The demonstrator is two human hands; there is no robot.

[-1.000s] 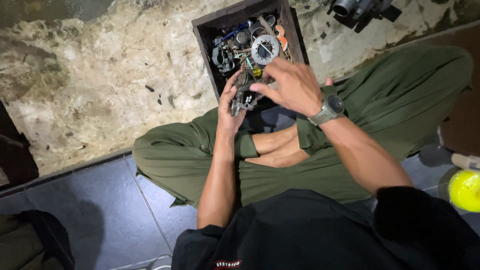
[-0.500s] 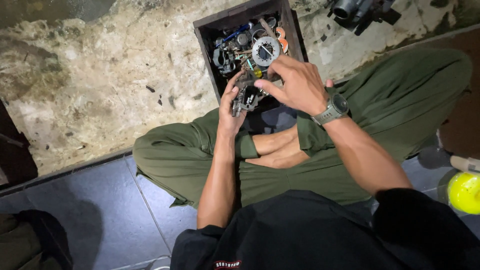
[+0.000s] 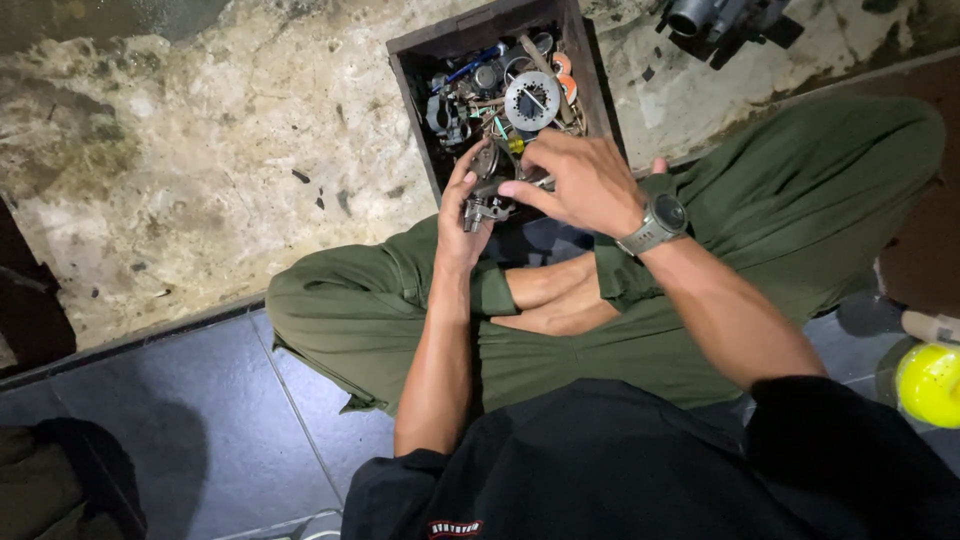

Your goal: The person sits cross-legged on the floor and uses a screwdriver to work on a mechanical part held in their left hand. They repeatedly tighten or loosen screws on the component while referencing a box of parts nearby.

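Observation:
I sit cross-legged in green trousers on the floor. My left hand (image 3: pixel 460 215) holds a small grey metal part (image 3: pixel 487 205) upright over my knees. My right hand (image 3: pixel 578 180), with a grey watch on its wrist, grips the same metal part from the right with thumb and fingers. Just beyond both hands stands a dark wooden box (image 3: pixel 412 75) filled with several loose metal parts, among them a round silver disc (image 3: pixel 532 100) and a blue-handled tool (image 3: pixel 472 68).
The box rests on a rough, stained concrete floor (image 3: pixel 200 170). Dark tiles (image 3: pixel 180 420) lie under me. A black machine part (image 3: pixel 725 22) sits at the top right. A yellow round object (image 3: pixel 930 382) lies at the right edge.
My right hand has pulled back from over the box towards my lap and now meets the left hand on the metal part. The left hand has hardly moved.

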